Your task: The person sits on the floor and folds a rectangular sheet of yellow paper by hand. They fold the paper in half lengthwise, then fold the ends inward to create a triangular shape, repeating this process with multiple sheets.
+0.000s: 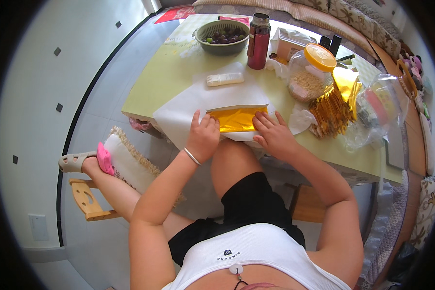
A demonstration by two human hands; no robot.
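Note:
A sheet of shiny gold foil paper (234, 120) with a pale top edge lies in front of me on a large white sheet of paper (179, 107). My left hand (204, 135) touches its left end, index finger stretched out and the others bent slightly over the foil. At the right end my right hand (276, 136) rests with fingers spread, some of them flat on the gold surface. Neither hand grips anything that I can see. Beyond the foil, a white plastic bottle (225, 79) lies on its side on the white sheet.
On the green table (154, 84) stand a colander of grapes (222, 38), a red thermos (259, 43) and an orange-lidded jar (308, 77). To the right are a stack of gold foil pieces (334, 108) and a clear plastic bag (377, 113). A cushion (128, 157) is beside my left leg.

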